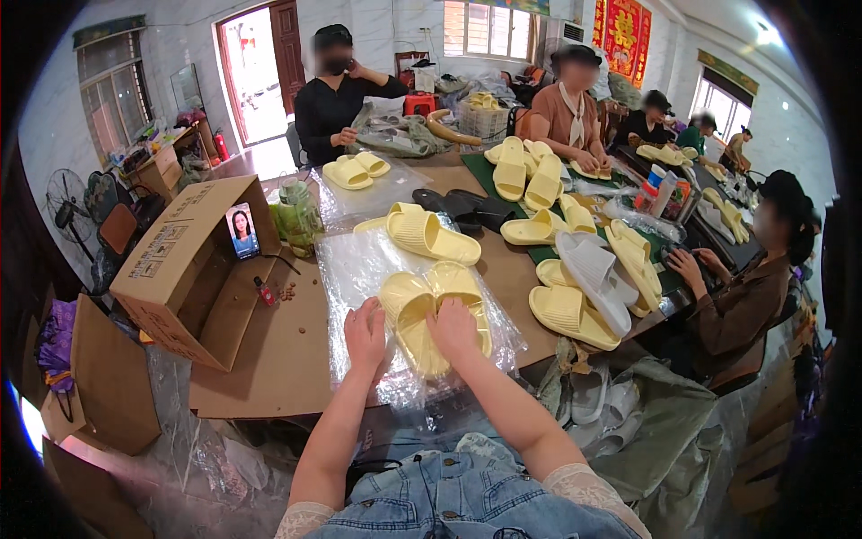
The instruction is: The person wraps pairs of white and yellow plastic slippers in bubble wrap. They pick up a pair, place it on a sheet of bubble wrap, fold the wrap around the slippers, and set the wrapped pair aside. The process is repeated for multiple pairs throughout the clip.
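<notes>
A pair of pale yellow slippers (409, 301) lies side by side in front of me, toes away, with shiny clear plastic film over them. My left hand (365, 334) is at the left slipper's outer side, fingers bent onto the clear plastic bag (338, 292). My right hand (453, 331) is over the middle of the pair, its fingers closed at the inner edges of the slippers; the fingertips are partly hidden. Just beyond, another yellow slipper pair (431, 235) rests on a stack of clear bags.
A cardboard box (193, 269) with a phone (242, 232) stands at left, near a small red bottle (264, 291). More yellow slippers (570, 316) and a white slipper (593, 278) are piled at right. Black slippers (467, 208) lie beyond. Several people sit around the table.
</notes>
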`<state>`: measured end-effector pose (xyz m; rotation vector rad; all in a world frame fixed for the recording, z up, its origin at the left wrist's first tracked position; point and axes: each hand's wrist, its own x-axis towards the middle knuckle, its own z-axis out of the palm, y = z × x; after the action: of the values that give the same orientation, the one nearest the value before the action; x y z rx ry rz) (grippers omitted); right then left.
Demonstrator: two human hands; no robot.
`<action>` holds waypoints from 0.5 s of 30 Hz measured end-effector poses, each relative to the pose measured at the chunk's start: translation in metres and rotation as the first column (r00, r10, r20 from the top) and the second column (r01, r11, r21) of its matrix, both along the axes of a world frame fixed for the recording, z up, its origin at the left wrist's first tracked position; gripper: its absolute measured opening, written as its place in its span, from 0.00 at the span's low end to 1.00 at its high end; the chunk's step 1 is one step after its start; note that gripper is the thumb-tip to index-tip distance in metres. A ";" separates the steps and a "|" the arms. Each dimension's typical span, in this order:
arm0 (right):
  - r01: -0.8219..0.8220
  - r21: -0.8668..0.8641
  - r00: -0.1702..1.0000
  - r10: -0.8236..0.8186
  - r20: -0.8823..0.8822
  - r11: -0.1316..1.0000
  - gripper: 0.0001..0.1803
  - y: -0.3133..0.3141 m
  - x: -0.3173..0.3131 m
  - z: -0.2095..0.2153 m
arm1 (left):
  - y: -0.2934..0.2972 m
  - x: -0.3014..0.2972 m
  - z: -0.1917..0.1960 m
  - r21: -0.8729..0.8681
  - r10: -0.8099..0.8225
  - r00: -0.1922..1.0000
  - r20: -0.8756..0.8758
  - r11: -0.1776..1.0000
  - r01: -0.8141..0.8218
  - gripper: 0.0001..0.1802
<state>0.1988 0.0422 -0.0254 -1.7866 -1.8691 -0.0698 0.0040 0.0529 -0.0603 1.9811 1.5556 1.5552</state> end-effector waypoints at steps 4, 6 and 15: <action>-0.004 0.002 0.999 0.004 -0.054 1.000 0.18 0.013 -0.001 -0.008 | 0.000 0.000 0.002 -0.010 0.005 1.000 0.000 1.000 -0.005 0.20; -0.017 0.003 0.997 0.017 -0.081 1.000 0.16 0.015 0.002 -0.008 | -0.001 0.002 0.005 -0.026 0.003 1.000 0.016 1.000 -0.002 0.21; -0.127 0.053 0.960 0.136 -0.244 0.991 0.13 -0.028 0.024 -0.003 | 0.001 -0.002 -0.003 -0.024 -0.002 0.984 0.177 1.000 0.006 0.23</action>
<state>0.2233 0.0142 -0.0289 -1.5627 -1.7877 0.1600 0.0020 0.0537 -0.0637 1.7779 1.4924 1.6519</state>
